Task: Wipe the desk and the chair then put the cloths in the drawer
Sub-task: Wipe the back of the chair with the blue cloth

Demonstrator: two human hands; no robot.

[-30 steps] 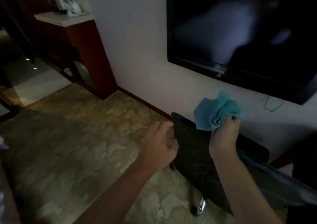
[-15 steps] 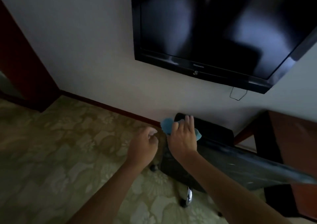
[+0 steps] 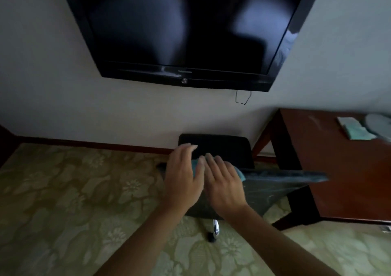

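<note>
Blue cloth [image 3: 240, 173] peeks out from under two flat hands on top of the black chair [image 3: 270, 182]. The right hand [image 3: 224, 182] lies on the cloth with its fingers straight and pressing down. The left hand [image 3: 183, 176] sits just beside it, fingers spread flat, touching the chair and the cloth's edge. A brown desk [image 3: 338, 170] stands to the right, with another folded cloth [image 3: 353, 128] on it. A big black TV [image 3: 179, 32] hangs on the wall above.
</note>
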